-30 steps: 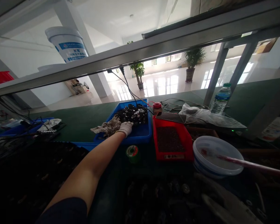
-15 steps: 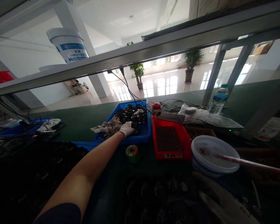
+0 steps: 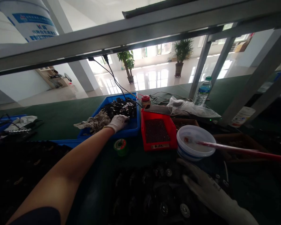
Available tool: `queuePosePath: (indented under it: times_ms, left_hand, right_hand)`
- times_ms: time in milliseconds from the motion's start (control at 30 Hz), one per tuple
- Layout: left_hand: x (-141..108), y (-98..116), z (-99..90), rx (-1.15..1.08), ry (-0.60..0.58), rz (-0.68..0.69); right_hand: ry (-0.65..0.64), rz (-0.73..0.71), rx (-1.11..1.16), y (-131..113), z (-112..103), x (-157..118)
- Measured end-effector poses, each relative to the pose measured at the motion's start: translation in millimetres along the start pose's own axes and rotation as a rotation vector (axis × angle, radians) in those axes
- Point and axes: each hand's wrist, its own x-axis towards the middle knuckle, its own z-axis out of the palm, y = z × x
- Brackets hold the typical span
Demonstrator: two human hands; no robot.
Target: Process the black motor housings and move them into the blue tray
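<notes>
My left hand (image 3: 118, 122), in a white glove, reaches into a blue tray (image 3: 137, 126) that holds a heap of small black and metal parts (image 3: 123, 107). Its fingers are curled together at the heap's near edge; their tips are hidden, and I cannot make out what is in them. A crumpled grey cloth (image 3: 97, 122) lies in the tray beside my wrist. In the dark lower right, my gloved right hand (image 3: 202, 182) has its thumb and fingers apart, at the side of rows of black parts with round metal pieces (image 3: 164, 207). Nothing is visibly gripped by it.
A green spool (image 3: 120, 147) stands before the tray. Right of it are a red bin (image 3: 159, 146) of tiny dark pieces, a phone (image 3: 158, 109) and a white tub (image 3: 196, 154) with a red-handled brush (image 3: 236, 148). A water bottle (image 3: 203, 92) stands behind. A metal beam crosses above.
The camera view has shifted, so the bench items appear further left and slightly higher. My left hand stays in the blue tray. More of my right hand shows, beside the black parts.
</notes>
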Motion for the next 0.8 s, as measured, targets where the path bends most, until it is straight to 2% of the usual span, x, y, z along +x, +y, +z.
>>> queuePosePath:
  times_ms: [67,167,233,333,433,533,633,800]
  left_hand:
    - [-23.4,11.8,-12.9,-0.067,0.1,0.043]
    - [-80.3,37.9,-26.0,-0.193,0.207,0.168]
    - [-120.7,59.0,-23.0,-0.275,0.175,0.295]
    - [-161.9,86.6,0.9,-0.35,0.016,0.47]
    - [-171.4,102.4,32.8,-0.361,-0.081,0.54]
    - [-166.1,109.3,52.6,-0.325,-0.107,0.524]
    - [-165.2,114.3,55.9,-0.267,-0.118,0.496]
    - [-174.5,120.9,48.2,-0.194,-0.126,0.466]
  right_hand:
    - [0.024,-0.018,-0.014,-0.9,1.7,-1.1]
    - [0.062,-0.064,-0.033,0.7,4.5,-1.2]
    - [0.077,-0.103,-0.046,1.3,5.5,-0.3]
    - [0.101,-0.126,-0.048,0.5,5.2,1.4]
    - [0.122,-0.133,-0.043,-0.6,4.6,2.0]
    - [0.133,-0.144,-0.047,0.5,5.6,1.9]
    - [0.14,-0.151,-0.054,4.2,7.2,1.9]
    - [0.135,-0.163,-0.065,10.9,7.8,1.9]
